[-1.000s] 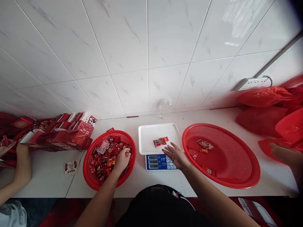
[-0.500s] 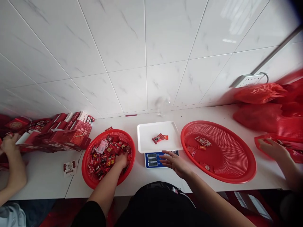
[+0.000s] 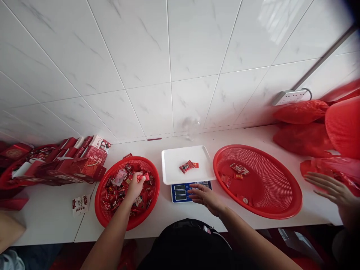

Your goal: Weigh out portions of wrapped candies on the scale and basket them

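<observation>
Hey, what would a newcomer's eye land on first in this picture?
Probably the left red basket, heaped with small wrapped packets, and the wider right red basket, which holds just a few. Between them, a white tray on a blue-panelled scale carries two packets. The left hand pinches a red packet over the left red basket.

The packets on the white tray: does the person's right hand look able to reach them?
Probably yes: the right hand looks open beside the white tray, with only its low rim before the packets.
</observation>
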`<state>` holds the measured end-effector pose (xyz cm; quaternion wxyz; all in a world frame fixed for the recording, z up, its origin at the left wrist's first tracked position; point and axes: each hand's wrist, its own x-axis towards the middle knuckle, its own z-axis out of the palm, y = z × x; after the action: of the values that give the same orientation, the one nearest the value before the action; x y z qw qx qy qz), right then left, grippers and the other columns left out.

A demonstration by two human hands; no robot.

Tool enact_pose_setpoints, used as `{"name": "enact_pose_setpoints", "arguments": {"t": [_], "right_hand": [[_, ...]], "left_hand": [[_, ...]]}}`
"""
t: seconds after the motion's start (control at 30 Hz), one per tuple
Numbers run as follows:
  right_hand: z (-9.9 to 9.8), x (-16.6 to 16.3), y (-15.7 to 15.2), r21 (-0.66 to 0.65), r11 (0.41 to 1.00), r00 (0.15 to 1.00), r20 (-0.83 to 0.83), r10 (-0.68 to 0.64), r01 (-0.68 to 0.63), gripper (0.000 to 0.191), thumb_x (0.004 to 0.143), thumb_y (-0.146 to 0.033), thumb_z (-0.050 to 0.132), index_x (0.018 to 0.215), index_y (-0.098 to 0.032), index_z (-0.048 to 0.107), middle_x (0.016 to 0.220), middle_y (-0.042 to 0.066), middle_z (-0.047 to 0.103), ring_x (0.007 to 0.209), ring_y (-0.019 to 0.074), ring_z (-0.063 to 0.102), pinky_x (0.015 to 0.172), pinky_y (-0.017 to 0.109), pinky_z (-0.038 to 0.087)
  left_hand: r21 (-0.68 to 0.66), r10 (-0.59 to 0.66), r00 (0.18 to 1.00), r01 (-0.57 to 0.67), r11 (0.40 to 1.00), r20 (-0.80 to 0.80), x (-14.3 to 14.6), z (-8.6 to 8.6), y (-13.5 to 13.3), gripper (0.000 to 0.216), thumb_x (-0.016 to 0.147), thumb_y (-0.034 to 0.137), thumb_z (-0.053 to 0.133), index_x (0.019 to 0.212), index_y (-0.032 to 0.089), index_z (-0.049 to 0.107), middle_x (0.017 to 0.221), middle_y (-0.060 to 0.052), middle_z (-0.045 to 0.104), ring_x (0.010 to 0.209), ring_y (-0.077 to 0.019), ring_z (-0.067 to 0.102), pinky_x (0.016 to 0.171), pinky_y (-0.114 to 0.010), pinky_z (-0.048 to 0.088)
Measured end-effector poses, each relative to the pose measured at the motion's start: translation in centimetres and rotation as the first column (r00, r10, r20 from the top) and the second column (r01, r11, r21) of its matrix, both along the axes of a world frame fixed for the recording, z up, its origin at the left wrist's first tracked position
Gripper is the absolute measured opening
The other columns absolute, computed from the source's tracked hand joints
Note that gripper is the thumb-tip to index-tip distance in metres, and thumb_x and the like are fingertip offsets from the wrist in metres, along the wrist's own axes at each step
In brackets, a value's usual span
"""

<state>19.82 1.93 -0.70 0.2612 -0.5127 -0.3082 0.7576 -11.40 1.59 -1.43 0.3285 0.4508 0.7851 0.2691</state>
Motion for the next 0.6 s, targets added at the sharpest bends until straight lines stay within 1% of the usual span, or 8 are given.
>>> {"name": "enact_pose_setpoints", "arguments": {"t": [0.07,0.1,0.13,0.2,0.3,0.43,0.53,0.6], "right_hand": [[0.2,-0.6,0.1,0.010,0.999,0.999,-0.005,0.033,-0.033,0.032,0.072,-0.034,0.067,0.097,-0.017,0.059,0.094,0.008,0.066,0.079,0.0161,0.064,0.078,0.033,0.050],[0.4,-0.9,0.2,0.017,0.998,0.998,-0.014,0.055,-0.055,0.033,0.072,-0.034,0.066,0.098,-0.017,0.058,0.094,0.008,0.066,0.079,0.0153,0.064,0.077,0.032,0.050],[0.6,-1.3,0.3,0.026,0.997,0.996,-0.030,0.079,-0.078,0.034,0.073,-0.036,0.065,0.099,-0.016,0.058,0.095,0.008,0.066,0.079,0.0147,0.064,0.076,0.031,0.050],[0.9,-2.0,0.5,0.058,0.991,0.990,-0.070,0.125,-0.121,0.037,0.073,-0.040,0.064,0.103,-0.017,0.057,0.095,0.007,0.066,0.079,0.0139,0.064,0.074,0.029,0.049],[0.9,-2.8,0.7,0.129,0.978,0.979,-0.098,0.179,-0.166,0.038,0.072,-0.044,0.063,0.099,-0.017,0.059,0.089,0.004,0.066,0.076,0.0126,0.063,0.072,0.028,0.048],[0.2,-2.5,1.0,0.170,0.972,0.986,0.009,0.164,-0.163,0.035,0.066,-0.046,0.068,0.079,-0.015,0.059,0.069,-0.001,0.062,0.064,0.0105,0.059,0.064,0.026,0.047],[-0.7,-1.4,1.7,0.171,0.978,0.986,0.134,0.099,-0.121,0.034,0.065,-0.045,0.069,0.077,-0.015,0.059,0.070,-0.001,0.063,0.061,0.0097,0.057,0.061,0.024,0.047],[-1.2,-0.6,2.4,0.178,0.982,0.976,0.216,0.029,-0.068,0.033,0.065,-0.045,0.068,0.076,-0.015,0.060,0.070,0.001,0.063,0.061,0.0098,0.057,0.061,0.024,0.048]], "left_hand": [[0.061,0.057,0.932,-0.084,0.995,0.357,1.9,1.7,-0.4,0.036,0.072,0.043,0.057,0.100,0.021,0.049,0.077,0.001,0.059,0.056,-0.0101,0.052,0.060,-0.025,0.044],[0.049,0.027,0.868,-0.059,0.997,0.496,3.1,2.3,-0.6,0.038,0.069,0.044,0.061,0.097,0.021,0.050,0.073,0.002,0.057,0.056,-0.0096,0.052,0.059,-0.025,0.044],[0.046,-0.018,0.802,-0.012,0.999,0.597,4.4,2.8,-0.7,0.037,0.068,0.043,0.064,0.094,0.021,0.051,0.072,0.002,0.057,0.058,-0.0096,0.053,0.060,-0.025,0.044],[0.052,-0.090,0.701,0.076,0.996,0.708,7.1,3.3,-1.0,0.036,0.066,0.041,0.066,0.093,0.020,0.052,0.076,0.002,0.058,0.059,-0.0090,0.054,0.061,-0.025,0.045],[0.034,-0.147,0.663,0.180,0.983,0.734,10.4,2.9,-1.1,0.035,0.065,0.039,0.068,0.090,0.019,0.054,0.070,0.003,0.056,0.054,-0.0074,0.051,0.057,-0.023,0.043],[-0.014,-0.171,0.701,0.250,0.968,0.692,12.6,1.9,-1.0,0.036,0.065,0.040,0.068,0.091,0.019,0.056,0.068,0.003,0.055,0.049,-0.0060,0.048,0.051,-0.021,0.041],[-0.085,-0.082,0.725,0.190,0.978,0.684,12.8,1.3,-0.8,0.032,0.071,0.035,0.063,0.097,0.019,0.054,0.073,0.002,0.054,0.054,-0.0070,0.050,0.055,-0.023,0.044],[-0.148,0.027,0.699,0.113,0.982,0.715,12.6,1.0,-0.7,0.030,0.072,0.023,0.061,0.099,0.019,0.051,0.080,0.000,0.054,0.063,-0.0084,0.053,0.061,-0.023,0.046]]}}
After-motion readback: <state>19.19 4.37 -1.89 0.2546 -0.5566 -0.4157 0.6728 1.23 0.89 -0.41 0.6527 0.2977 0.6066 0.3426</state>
